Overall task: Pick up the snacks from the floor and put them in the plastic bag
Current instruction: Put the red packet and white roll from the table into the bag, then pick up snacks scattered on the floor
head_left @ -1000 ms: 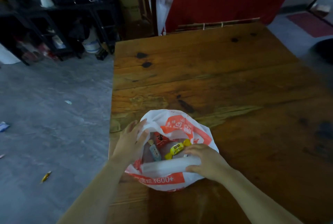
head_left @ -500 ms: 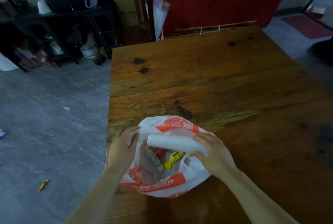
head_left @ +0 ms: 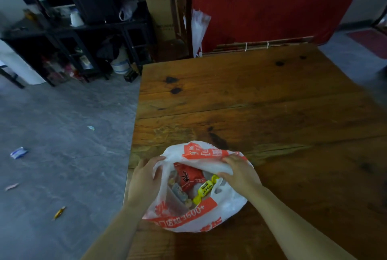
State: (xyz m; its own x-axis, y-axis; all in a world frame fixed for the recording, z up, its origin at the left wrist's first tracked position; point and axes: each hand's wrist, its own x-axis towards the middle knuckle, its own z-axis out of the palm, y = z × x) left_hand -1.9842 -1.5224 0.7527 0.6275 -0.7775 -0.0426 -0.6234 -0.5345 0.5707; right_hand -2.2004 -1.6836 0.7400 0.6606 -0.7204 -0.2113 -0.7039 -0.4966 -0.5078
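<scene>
A white plastic bag [head_left: 228,205] with orange print lies on the near left corner of the wooden table [head_left: 261,100]. My left hand [head_left: 144,178] grips its left rim and my right hand [head_left: 238,172] pinches the far rim, holding the mouth apart. Inside show a red packet [head_left: 189,177], a yellow wrapped candy [head_left: 205,189] and a grey wrapped bar [head_left: 179,193]. On the grey floor to the left lie a yellow candy [head_left: 59,212], a blue-white packet [head_left: 18,152], a pinkish wrapper [head_left: 11,186] and a small pale wrapper [head_left: 91,127].
Black shelving [head_left: 69,35] full of clutter lines the far left wall. A cardboard box [head_left: 161,12] and a wooden chair [head_left: 184,23] stand behind the table, in front of a red curtain [head_left: 268,2]. The table's left edge borders the open floor.
My right hand has carried the bag's rim from the near side up to the far side, widening the mouth. The red packet inside has come into sight.
</scene>
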